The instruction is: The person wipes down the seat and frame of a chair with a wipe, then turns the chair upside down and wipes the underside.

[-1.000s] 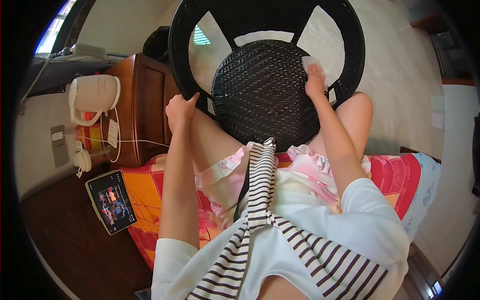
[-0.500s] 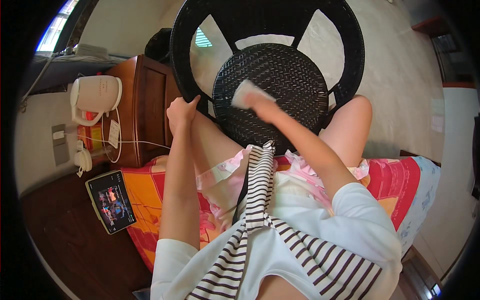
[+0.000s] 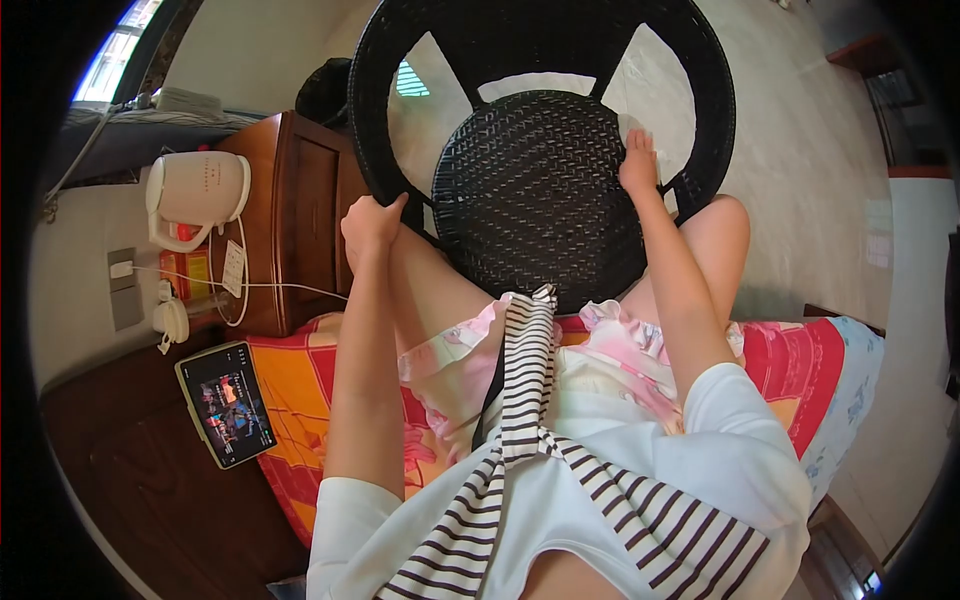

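A black woven wicker chair (image 3: 540, 180) with a round seat and a curved rim stands in front of my knees. My left hand (image 3: 370, 230) is closed around the left end of the chair's rim, thumb pointing up along it. At the right edge of the seat is my right hand (image 3: 640, 165), its fingers pressed over a white cloth (image 3: 628, 126). Only a small part of the cloth shows beyond the fingers; the rest is hidden under the hand.
To the left, a white electric kettle (image 3: 200, 190) stands beside a brown wooden cabinet (image 3: 300, 220). A white cable (image 3: 290, 285) runs across the cabinet's front. A tablet (image 3: 225, 405) with a lit screen lies by the red and orange bedding (image 3: 290, 400) I sit on.
My right hand has moved with the white cloth from the middle left of the seat to its right edge. My left hand keeps its hold on the rim.
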`<state>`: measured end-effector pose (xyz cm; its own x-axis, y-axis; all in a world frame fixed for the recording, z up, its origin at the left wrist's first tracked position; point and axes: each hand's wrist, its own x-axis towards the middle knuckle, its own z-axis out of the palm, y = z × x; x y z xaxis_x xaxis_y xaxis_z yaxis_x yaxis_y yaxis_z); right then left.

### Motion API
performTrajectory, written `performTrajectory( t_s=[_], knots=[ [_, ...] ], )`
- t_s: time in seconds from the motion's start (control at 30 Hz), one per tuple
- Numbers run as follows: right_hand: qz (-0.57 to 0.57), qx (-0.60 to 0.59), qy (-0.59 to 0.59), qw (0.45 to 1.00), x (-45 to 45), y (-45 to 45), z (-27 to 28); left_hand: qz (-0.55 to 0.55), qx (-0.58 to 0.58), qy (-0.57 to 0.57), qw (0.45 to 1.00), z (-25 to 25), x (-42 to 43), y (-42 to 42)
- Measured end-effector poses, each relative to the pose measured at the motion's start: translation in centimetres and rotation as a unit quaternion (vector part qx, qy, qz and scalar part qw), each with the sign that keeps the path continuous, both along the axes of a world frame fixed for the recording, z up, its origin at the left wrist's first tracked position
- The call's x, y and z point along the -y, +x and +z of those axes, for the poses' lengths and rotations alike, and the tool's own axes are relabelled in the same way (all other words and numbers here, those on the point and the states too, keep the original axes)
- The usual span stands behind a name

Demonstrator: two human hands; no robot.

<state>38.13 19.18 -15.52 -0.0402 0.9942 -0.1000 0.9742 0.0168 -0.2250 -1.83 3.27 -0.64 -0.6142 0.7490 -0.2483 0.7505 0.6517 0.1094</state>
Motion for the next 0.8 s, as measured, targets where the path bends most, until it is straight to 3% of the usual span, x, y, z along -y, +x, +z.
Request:
performTrajectory(
  t_s=[0.17, 0.23, 0.3, 0.33, 0.4, 0.5, 0.63, 0.8],
  knots=[
    [0.123, -0.034, 0.022, 0.992, 2.9, -5.9, -1.0, 0.004, 0.014, -0.002, 1.000, 1.0, -0.1, 0.5],
    [0.181, -0.165, 0.038, 0.969, 4.7, -9.5, -2.4, 0.004, 0.016, 0.000, 1.000, 1.1, -0.1, 0.6],
    [0.239, -0.191, 0.041, 0.951, 7.4, -14.0, -1.9, 0.009, 0.012, -0.005, 1.000, 1.2, -0.2, 0.7],
    [0.277, -0.161, -0.044, 0.946, 8.5, -16.0, 1.0, 0.008, 0.014, -0.005, 1.000, 1.1, -0.1, 0.7],
    [0.323, -0.194, -0.006, 0.926, 11.8, -19.3, 1.6, 0.005, 0.016, -0.005, 1.000, 1.2, -0.1, 0.7],
    [0.391, -0.183, -0.044, 0.901, 14.4, -22.6, 1.7, 0.005, 0.009, -0.012, 1.000, 1.4, -0.1, 0.8],
    [0.454, -0.174, -0.009, 0.874, 12.4, -22.5, -0.1, 0.016, 0.014, -0.001, 1.000, 1.1, 0.0, 0.8],
    [0.220, -0.085, -0.016, 0.972, 4.2, -17.3, 1.0, 0.016, 0.029, 0.017, 0.999, 1.5, 0.2, 1.1]
  ],
)
